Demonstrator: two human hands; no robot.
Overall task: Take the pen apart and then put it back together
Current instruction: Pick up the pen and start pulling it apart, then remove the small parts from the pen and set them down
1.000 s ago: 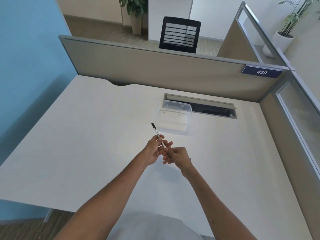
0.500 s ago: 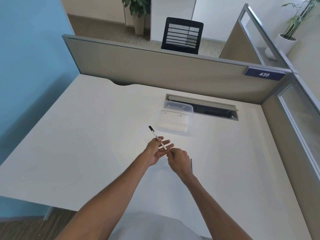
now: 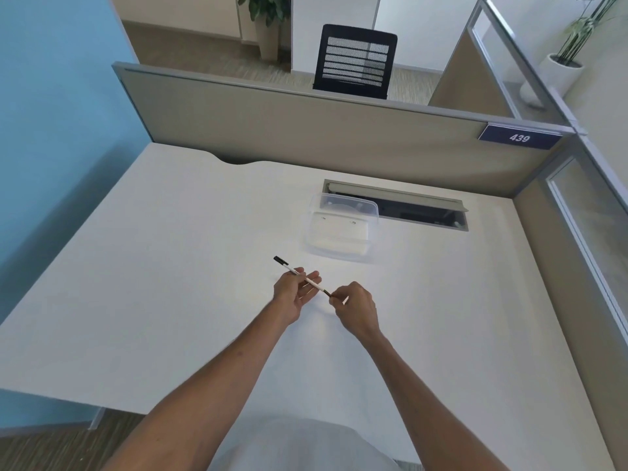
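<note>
Centrally, a slim white pen [image 3: 301, 275] with a black cap end is being held in the air just above a white desk [image 3: 170, 266], slanting from its black end at the upper left down to a dark tip at the lower right. The left hand [image 3: 295, 291] is cradling the pen's barrel, palm turned up, with the thumb and fingers loosely closed around the middle of it. The right hand [image 3: 355, 306] is pinching the dark tip end between thumb and fingertips, closed tight on that end; whether the tip piece is coming loose from the barrel is too small to tell. Both bare forearms are reaching in from the bottom edge, over a pale grey garment. Beyond the hands, well apart from them, a clear plastic container [image 3: 341, 232] is sitting on the desk, just in front of a long open cable slot [image 3: 407, 209]. Behind that, a beige partition [image 3: 306, 130] is running along the desk's far edge, carrying a dark blue plate reading 439 [image 3: 519, 137]. Past the partition, a black mesh chair [image 3: 355, 61] is standing, and a blue wall [image 3: 51, 113] is filling the left side.
</note>
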